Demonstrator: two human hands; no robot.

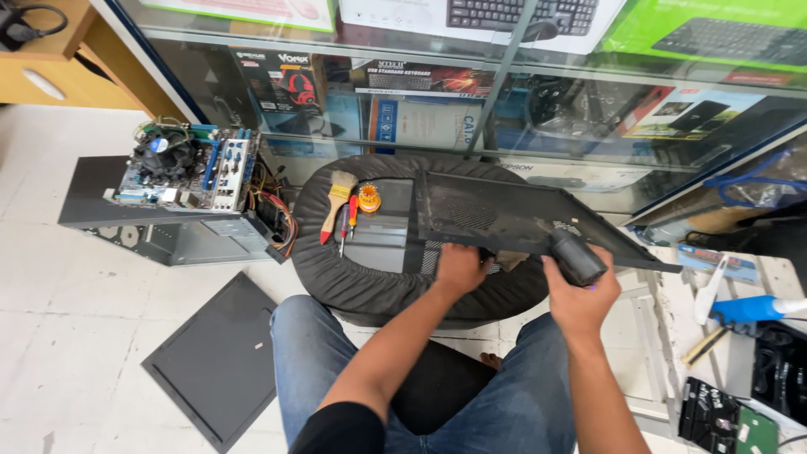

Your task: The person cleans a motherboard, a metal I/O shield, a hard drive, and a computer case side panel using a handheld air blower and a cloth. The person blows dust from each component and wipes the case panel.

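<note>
Blue-jeaned knees [521, 403] frame both hands. Left hand [458, 269] pinches the near edge of a dusty black perforated metal case panel [504, 219]; right hand [580, 298], grip wrapped tight, holds a black blower nozzle [578, 256] against it. Panel lies tilted over a round black cushioned stool [336, 269], beside a wooden brush [338, 197].

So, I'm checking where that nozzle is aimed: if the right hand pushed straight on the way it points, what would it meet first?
Probably the black panel: the right hand aims its dark nozzle up-left, right against it, though depth is unclear.
</note>
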